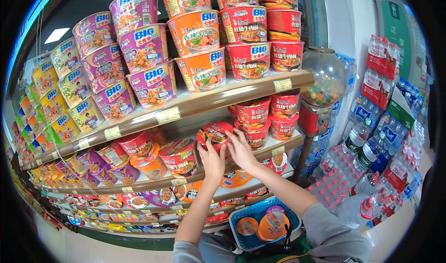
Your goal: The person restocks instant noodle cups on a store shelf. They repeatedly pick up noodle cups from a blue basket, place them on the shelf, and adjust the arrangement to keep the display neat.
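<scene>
Both my hands are around a red instant noodle cup (213, 132) at the second shelf. My left hand (213, 158) grips its near left side, and my right hand (241, 148) holds its right side, fingers at the lid's edge. The cup tilts so its printed lid faces me. Just left of it stands a larger red noodle bucket (178, 158). To the right, red noodle cups (252, 115) are stacked on the shelf. Whether the held cup's base touches the shelf is hidden by my hands.
Above, the upper shelf's edge (167, 115) juts out beneath stacked noodle buckets (200, 36). Near my legs sits a blue plastic basket (240, 240) holding several noodle cups. At right stand a gumball machine (315, 115) and packs of bottled drinks (329, 191).
</scene>
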Available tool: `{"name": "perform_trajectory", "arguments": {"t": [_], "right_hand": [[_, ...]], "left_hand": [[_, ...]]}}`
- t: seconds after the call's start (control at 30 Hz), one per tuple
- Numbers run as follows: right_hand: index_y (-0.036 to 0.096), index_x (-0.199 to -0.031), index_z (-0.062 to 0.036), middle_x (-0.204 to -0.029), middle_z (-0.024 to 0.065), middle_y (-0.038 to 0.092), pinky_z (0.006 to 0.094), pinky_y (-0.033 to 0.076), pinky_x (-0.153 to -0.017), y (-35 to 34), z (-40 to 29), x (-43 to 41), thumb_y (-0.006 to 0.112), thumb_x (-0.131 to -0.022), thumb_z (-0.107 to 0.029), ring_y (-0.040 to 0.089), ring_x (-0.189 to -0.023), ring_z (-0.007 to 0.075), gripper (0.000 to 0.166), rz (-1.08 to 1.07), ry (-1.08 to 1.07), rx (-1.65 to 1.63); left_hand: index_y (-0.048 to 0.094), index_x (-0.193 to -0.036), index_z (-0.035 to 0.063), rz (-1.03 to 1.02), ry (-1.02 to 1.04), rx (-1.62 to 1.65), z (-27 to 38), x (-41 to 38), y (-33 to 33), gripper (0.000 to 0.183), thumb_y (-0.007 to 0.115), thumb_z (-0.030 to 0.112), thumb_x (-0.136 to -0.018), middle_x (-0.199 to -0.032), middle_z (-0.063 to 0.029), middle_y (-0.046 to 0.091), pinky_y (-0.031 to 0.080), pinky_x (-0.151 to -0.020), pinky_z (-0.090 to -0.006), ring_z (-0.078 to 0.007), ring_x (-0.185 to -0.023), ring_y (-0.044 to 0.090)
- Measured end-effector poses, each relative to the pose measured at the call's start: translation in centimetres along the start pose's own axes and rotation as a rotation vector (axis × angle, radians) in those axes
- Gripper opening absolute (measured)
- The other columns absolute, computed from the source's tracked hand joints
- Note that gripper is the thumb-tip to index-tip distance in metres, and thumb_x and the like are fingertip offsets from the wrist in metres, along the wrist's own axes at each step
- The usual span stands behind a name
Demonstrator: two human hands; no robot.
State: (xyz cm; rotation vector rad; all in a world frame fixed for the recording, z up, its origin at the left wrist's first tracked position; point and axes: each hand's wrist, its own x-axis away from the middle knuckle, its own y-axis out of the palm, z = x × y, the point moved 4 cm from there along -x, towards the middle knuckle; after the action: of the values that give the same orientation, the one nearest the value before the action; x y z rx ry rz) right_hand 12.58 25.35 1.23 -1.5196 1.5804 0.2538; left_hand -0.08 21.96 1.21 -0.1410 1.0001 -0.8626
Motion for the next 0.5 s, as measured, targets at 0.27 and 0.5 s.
{"name": "perform_trajectory", "arguments": {"t": [0.27, 0.5], "right_hand": [[0.043, -0.138, 0.0033, -0.154, 0.0209, 0.025, 0.0506, 0.034, -0.109, 0.1, -3.1, 3.4, 0.060, -0.081, -0.013, 0.033, -0.139, 0.0376, 0.061, -0.162, -0.468, 0.536], [0.042, -0.134, 0.0094, -0.150, 0.0272, 0.026, 0.0483, 0.035, -0.109, 2.2, -0.5, 0.8, 0.057, -0.081, -0.013, 0.035, -0.135, 0.0414, 0.059, -0.144, -0.382, 0.443]], "left_hand": [[0.036, -0.137, -0.0083, -0.030, 0.415, -0.242, 1.4, 2.5, -1.0, 0.057, 0.056, 0.001, -0.085, -0.146, -0.0335, 0.027, 0.033, -0.108, -0.0525, -0.0520, -0.130, 0.034], [0.042, -0.134, -0.0106, -0.118, 0.400, -0.258, -0.1, -0.6, 1.7, 0.051, 0.050, 0.004, -0.086, -0.146, -0.0261, 0.035, 0.036, -0.107, -0.0509, -0.0492, -0.129, 0.040]]}}
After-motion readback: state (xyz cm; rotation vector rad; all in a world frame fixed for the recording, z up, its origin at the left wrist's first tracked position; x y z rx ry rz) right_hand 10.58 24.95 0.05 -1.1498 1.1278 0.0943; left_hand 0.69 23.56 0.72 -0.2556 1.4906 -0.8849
